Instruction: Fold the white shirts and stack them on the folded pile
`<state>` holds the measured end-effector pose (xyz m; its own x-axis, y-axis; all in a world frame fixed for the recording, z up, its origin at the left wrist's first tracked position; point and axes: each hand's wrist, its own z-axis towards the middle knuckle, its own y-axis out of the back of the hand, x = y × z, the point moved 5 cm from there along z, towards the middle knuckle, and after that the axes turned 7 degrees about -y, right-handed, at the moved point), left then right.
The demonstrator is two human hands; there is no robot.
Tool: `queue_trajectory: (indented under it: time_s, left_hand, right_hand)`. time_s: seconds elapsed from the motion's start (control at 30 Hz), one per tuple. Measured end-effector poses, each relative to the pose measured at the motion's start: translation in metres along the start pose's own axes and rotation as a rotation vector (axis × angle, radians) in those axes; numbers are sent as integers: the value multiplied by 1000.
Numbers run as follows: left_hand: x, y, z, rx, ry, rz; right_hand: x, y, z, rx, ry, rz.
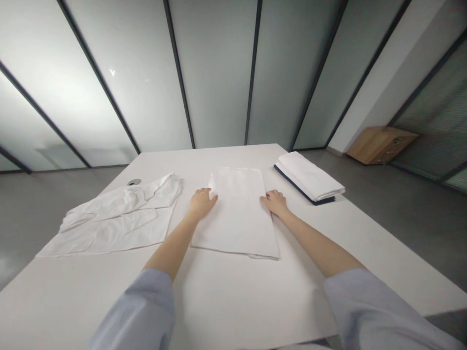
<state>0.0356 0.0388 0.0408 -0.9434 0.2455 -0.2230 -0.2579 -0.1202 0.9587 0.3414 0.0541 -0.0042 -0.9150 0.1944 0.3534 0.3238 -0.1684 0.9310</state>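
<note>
The folded white cloth [237,218] lies on the counter [233,301], left hand [200,203] at its nine o'clock edge, right hand [276,202] at three. I can't tell if either grip pinches. Best pull gently, both sides even.

A: Can you read any lettering on the folded white cloth [237,214]?
B: None, nor on the stack [310,175] to its right or the rumpled cloth [120,216] to its left
A: And the wood-coloured box [375,145] beyond it, far right?
B: Nothing legible there
</note>
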Motion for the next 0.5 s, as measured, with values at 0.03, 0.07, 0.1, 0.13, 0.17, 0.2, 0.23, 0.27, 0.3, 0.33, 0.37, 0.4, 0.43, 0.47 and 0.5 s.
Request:
queue_trajectory:
  time_s: [0.03,0.07,0.1,0.13,0.17,0.2,0.23,0.27,0.3,0.33,0.37,0.4,0.43,0.47,0.5]
  left_hand:
    - [15,-4,5,8,92,26]
    - [26,-9,8,26,156,40]
    - [33,-14,10,32,194,48]
    - [38,-18,10,30,208,47]
    - [40,-21,9,21,201,37]
    - [41,-23,8,7,180,19]
    - [40,-25,7,1,151,-10]
    - [39,-27,6,12,122,-51]
    - [38,-29,5,30,98,-101]
    - [38,-30,5,47,81,-159]
    - [37,-31,5,57,75,-223]
    - [37,-32,6,62,81,-297]
    - [38,-32,7,55,95,-381]
    - [38,-33,8,40,110,-478]
    - [38,-34,9,21,130,-589]
  right_hand:
    - [3,-1,4,10,-13,23]
    - [6,-3,8,21,-30,57]
    - [9,-5,12,30,-48,107]
    - [12,-7,15,35,-60,177]
    - [15,-8,17,40,-57,273]
    - [18,-10,18,48,-40,394]
    - [20,-11,19,62,-13,529]
    - [22,-12,18,89,11,663]
    - [23,-14,16,129,23,783]
    - [23,-16,14,176,16,880]
    - [22,-17,12,219,-11,950]
    - [20,-19,9,254,-48,993]
    - [18,-19,6,277,-85,1017]
    - [17,-20,4,291,-116,1030]
    - [16,-19,2,303,-136,1035]
